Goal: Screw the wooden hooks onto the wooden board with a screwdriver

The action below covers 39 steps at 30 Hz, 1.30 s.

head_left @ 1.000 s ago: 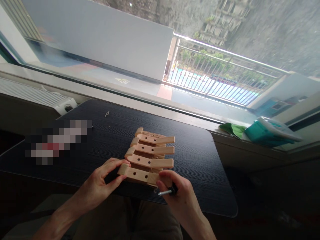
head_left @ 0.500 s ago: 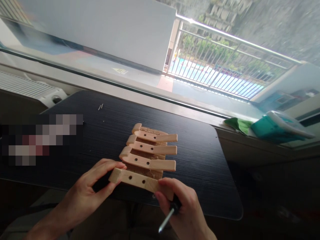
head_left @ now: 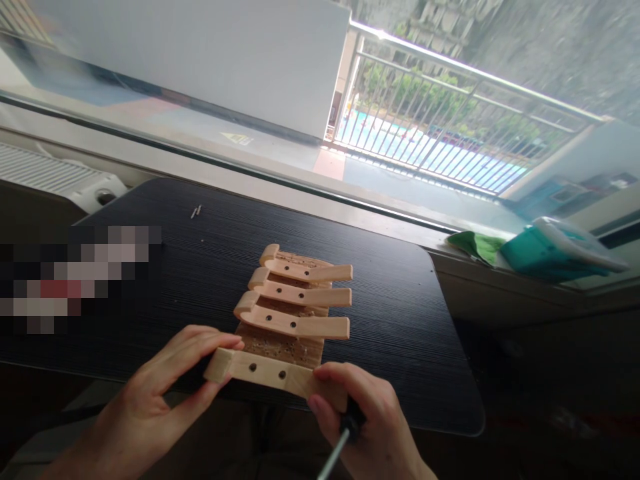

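A pale wooden rack (head_left: pixel 295 313) of hook-shaped slats lies on a dark table (head_left: pixel 400 320). My left hand (head_left: pixel 160 393) pinches the curved left end of the nearest slat (head_left: pixel 260 372), which sits apart from the others toward me and shows two screw holes. My right hand (head_left: pixel 365 420) grips that slat's right end and also holds a screwdriver (head_left: pixel 340 440), its metal shaft pointing down toward me. Rough board shows between this slat and the one behind it.
Two small screws (head_left: pixel 195 211) lie near the table's far left edge. A blurred patch covers something at the left of the table. A green cloth (head_left: pixel 475 245) and a teal box (head_left: pixel 555 253) rest on the window sill at right. A radiator (head_left: pixel 55 175) stands at left.
The nearest slat has come away from the rack toward me, held in both hands. The screwdriver has swung from lying sideways to pointing down.
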Each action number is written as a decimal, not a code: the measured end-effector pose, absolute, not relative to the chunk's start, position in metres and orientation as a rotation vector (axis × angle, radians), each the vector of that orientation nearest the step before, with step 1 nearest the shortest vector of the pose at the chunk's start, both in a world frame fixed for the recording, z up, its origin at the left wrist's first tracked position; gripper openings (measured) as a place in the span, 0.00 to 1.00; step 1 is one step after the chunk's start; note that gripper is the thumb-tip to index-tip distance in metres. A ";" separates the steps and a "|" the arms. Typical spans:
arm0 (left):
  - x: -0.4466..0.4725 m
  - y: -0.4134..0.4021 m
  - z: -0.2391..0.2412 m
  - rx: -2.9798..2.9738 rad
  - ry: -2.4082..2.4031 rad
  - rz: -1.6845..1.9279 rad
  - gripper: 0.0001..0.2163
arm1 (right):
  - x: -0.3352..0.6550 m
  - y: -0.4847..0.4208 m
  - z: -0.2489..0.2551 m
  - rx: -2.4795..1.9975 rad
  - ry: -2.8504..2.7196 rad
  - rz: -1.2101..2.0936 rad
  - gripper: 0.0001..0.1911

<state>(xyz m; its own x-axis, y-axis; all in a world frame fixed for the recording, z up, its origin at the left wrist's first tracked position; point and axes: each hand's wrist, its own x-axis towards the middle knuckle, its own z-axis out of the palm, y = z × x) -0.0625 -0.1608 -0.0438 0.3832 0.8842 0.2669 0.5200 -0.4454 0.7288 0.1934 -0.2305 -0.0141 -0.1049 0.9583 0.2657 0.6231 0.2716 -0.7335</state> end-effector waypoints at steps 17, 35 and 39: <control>-0.055 -0.146 -0.044 1.996 1.202 0.827 0.14 | 0.199 -0.218 -0.019 -1.509 -1.741 0.601 0.08; -0.057 -0.144 -0.052 2.049 1.101 0.842 0.12 | 0.200 -0.220 -0.006 -1.591 -1.798 0.644 0.10; -0.059 -0.143 -0.055 2.055 1.061 0.871 0.13 | 0.214 -0.227 0.019 -1.699 -1.890 0.661 0.18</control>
<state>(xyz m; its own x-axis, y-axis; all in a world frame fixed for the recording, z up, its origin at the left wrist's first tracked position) -0.0586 -0.1425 -0.0553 0.4497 0.8557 0.2561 0.4180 -0.4550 0.7863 0.2140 -0.2273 0.0187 -0.0874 0.9949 0.0504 0.7467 0.0989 -0.6577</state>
